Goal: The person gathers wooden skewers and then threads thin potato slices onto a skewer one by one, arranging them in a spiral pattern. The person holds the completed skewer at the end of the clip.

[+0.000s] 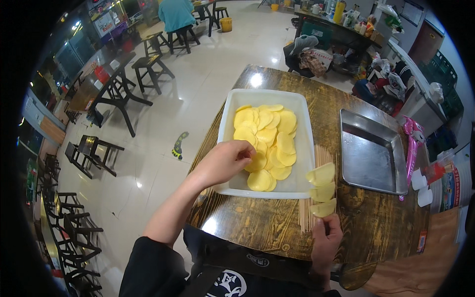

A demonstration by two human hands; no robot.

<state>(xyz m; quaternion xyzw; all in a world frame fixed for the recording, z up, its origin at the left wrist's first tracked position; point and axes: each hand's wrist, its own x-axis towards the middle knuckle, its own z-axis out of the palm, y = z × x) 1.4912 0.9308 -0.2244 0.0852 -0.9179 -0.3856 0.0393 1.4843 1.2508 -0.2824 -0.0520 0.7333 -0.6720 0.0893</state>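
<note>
A white plastic tub (264,193) of thin yellow potato slices (267,135) stands before me on a dark wooden table. My left hand (232,161) reaches over the tub's near left side, fingers curled down at the slices. Whether a slice is between its thumb and fingers cannot be told. Right of the tub, my right hand (326,235) pinches the lower end of a skewer, mostly hidden by the threaded potato slices (322,189), three of which show. Beneath them, a bundle of bare wooden skewers (305,217) lies along the tub's right side.
To the right sits a rectangular metal tray (371,156), with a pink inflated toy (412,148) beyond it. A red container of sticks (436,172) stands at the right edge. Stools (148,67) and another table (83,100) are to the left; a seated person (176,15) is farther back.
</note>
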